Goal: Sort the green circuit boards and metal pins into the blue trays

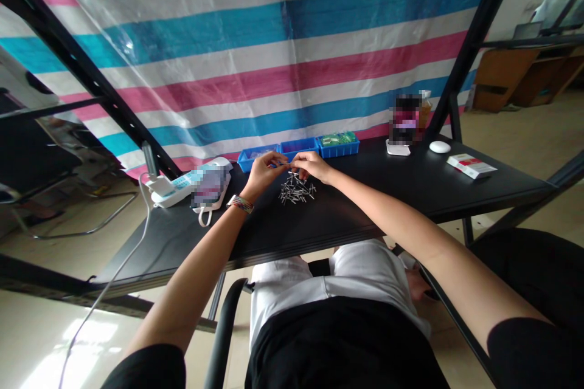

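My left hand and my right hand meet above the black table, fingertips almost touching. Both are closed in a pinch. A thin sliver shows between the fingertips, too small to name. Just below them lies a loose pile of small silver metal pins, shaped like blind rivets. Behind the hands stand three blue bins in a row. The left bin holds something clear and plastic-like, the right bin holds green circuit boards, and the middle bin is partly hidden by my hands.
On the left are a white telephone-like device, a phone with blurred screen and a white cable. To the right sit a white stand, a white mouse and a red-white box. A striped sheet hangs behind.
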Available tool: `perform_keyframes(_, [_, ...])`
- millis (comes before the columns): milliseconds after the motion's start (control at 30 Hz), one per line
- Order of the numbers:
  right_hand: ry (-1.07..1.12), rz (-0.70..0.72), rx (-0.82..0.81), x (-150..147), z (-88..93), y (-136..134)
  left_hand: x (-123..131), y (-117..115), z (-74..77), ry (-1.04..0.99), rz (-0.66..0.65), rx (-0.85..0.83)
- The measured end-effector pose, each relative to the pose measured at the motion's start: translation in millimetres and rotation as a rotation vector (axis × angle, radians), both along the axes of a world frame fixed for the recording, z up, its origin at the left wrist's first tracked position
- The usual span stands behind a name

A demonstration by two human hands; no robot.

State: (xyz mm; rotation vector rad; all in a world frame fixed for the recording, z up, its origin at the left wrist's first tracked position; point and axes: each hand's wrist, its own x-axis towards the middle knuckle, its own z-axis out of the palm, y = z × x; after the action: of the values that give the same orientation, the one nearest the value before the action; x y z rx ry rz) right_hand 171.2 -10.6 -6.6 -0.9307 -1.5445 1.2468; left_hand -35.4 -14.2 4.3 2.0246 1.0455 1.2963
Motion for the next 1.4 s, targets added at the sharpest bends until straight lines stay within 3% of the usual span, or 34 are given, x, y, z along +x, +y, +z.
perform_keyframes(233, [0.015,-0.108,0.194,2.2,0.6,4.4,-3.3,5.4,-3.2,-0.074,-0.06,-0.155])
perform_keyframes(533, [-0.017,-0.105,0.267,2.5,-6.2,9.2,-5.6,14.8,-9.4,-0.123,-0.073,-0.234])
perform_keyframes(1033, [0.173,-0.013,0.053,2.0,-2.7,1.7,-7.1,8.1,-3.0,-0.112,-0.145,-0.108])
perform_keyframes(1400, [0.222,0.036,0.022,1.5,-9.1,4.2,-6.0,8.1,-3.7,-0.168,-0.114,-0.118])
